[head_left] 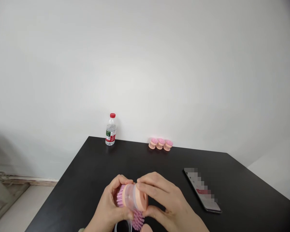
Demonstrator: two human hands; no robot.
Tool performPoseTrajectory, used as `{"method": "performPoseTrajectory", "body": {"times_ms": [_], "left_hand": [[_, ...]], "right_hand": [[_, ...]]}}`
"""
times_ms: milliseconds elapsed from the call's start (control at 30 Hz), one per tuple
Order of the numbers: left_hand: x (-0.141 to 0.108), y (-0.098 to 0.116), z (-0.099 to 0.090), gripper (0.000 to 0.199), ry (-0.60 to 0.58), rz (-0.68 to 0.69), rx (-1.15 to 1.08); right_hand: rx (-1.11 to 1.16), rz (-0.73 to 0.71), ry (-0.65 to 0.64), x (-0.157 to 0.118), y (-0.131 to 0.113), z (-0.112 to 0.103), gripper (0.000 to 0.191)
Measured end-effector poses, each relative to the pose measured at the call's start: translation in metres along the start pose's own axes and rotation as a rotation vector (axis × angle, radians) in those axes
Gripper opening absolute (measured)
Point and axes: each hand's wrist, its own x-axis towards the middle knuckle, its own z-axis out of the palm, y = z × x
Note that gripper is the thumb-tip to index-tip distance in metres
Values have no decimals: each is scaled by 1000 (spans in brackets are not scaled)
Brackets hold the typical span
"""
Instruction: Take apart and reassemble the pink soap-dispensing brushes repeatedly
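**Left hand and right hand grip a round brush of peach and clear plastic with pink bristles**

We see both hands curled round the brush, near edge of the surface, which is black and smooth. The left wraps the bristled end, thumb along the clear band; the right pinches the peach end between fingers above and thumb below. The brush is tipped on its side, bristles toward our left.

Just under it we find a second cluster of pink bristles, a clear round plastic rim and a rounded peach piece, all partly hidden or cut off by the frame.

To the right lies a dark-edged flat phone; pixel blocks cover its screen, so we cannot read it beyond a reddish patch.

At the back, three small peach brushes with pink bristles on top stand in a row by the plain white wall. Left of them stands a clear plastic bottle with a red cap. Its label carries a green picture, a white area and a red band; the print is too small for us to read.
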Motion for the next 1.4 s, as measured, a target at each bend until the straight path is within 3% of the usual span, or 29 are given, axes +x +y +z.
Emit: {"method": "performPoseTrajectory", "body": {"times_ms": [233,600,1000,1167,1300,1400], "left_hand": [[0,-1,-1,68,-13,-16,10],[3,2,-2,69,-28,-28,15],[4,5,3,67,-41,-104,-87],[1,6,6,64,-38,-116,-130],[1,-1,4,64,12,-39,-34],[2,-7,0,64,62,91,81]], "right_hand": [[-22,-71,47,3,-1,0,23],[-65,-131,-7,3,1,-3,18],[-84,-56,-56,3,-4,-2,17],[-146,-6,-50,2,1,1,7],[-228,-27,78,4,8,11,25],[-287,-16,159,6,15,23,38]]}}
